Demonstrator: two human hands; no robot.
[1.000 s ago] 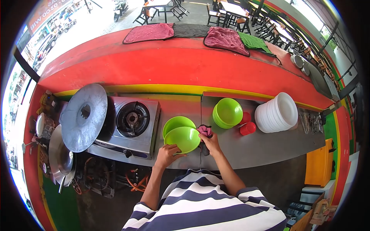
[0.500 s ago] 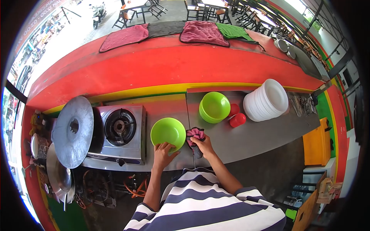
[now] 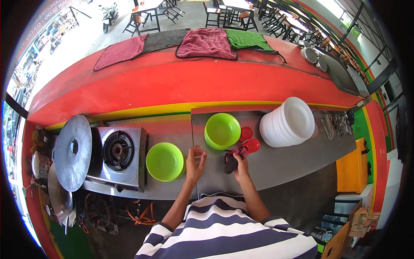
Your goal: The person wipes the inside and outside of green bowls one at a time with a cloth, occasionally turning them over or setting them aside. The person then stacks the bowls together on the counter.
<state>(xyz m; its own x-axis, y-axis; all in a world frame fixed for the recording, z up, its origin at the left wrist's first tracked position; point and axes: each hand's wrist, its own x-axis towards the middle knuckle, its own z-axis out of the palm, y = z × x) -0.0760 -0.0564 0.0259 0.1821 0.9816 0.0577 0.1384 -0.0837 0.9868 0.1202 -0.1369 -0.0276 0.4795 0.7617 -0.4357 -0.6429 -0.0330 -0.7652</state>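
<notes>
My left hand (image 3: 196, 165) is open and empty, its fingers apart, just right of a single lime-green bowl (image 3: 165, 162) on the metal counter. Bunched in my right hand (image 3: 242, 167) is a pink and dark cloth (image 3: 230, 164), held in front of a stack of green bowls (image 3: 222, 131). Close by that cloth lies a red cup (image 3: 252, 146), with a second red cup (image 3: 246, 133) behind it. I cannot tell whether the cloth touches the nearer cup.
A gas stove (image 3: 117, 151) stands left, with a large round metal lid (image 3: 72, 152) beside it. Stacked white plates (image 3: 297, 121) and metal cutlery (image 3: 335, 126) are on the right. Cloths (image 3: 207, 43) lie along the red ledge (image 3: 172, 82).
My left hand has let go of the single green bowl and moved right. My right hand has carried the cloth right, toward the red cups. The view has shifted.
</notes>
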